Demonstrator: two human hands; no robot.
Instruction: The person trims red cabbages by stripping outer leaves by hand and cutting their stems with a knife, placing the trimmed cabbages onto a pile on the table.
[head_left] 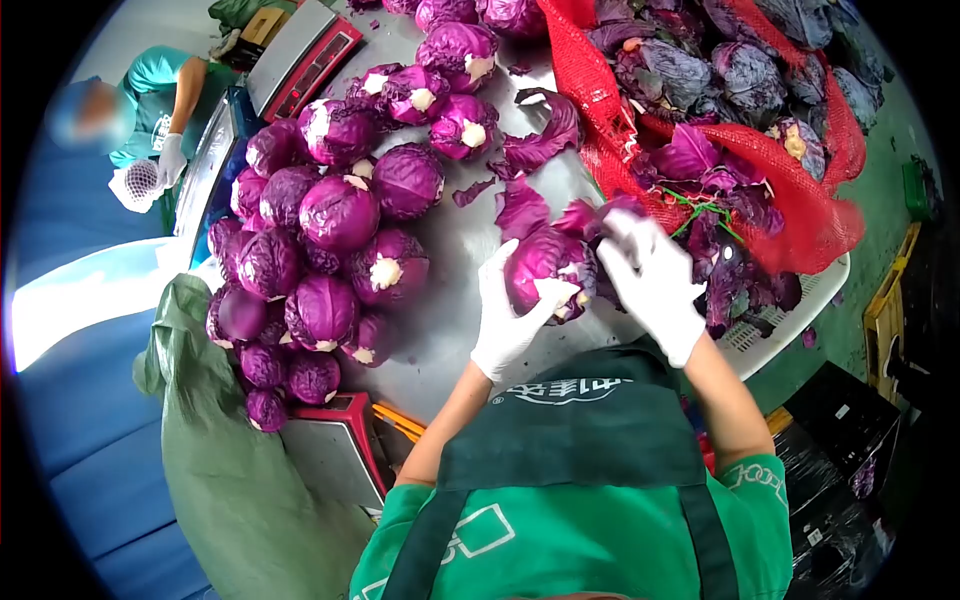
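Observation:
My left hand (508,312), in a white glove, is wrapped round the near left side of a red cabbage (540,262), with its thumb by the cut stem. The cabbage rests over the metal table, and loose outer leaves stand up behind it. At its right side is my right hand (655,285), also white-gloved, its fingers stretched out and apart, slightly blurred. A dark purple leaf (622,205) shows just beyond those fingertips; whether they touch it I cannot tell. Torn cabbage leaves (540,140) lie on the table behind the cabbage.
Several trimmed red cabbages (340,212) are piled on the metal table (440,345) at left. A red mesh sack (590,95) of untrimmed cabbages (750,75) lies at right, above a white basket (800,325) with leaves. Scales (300,60) and a co-worker (160,100) are at left.

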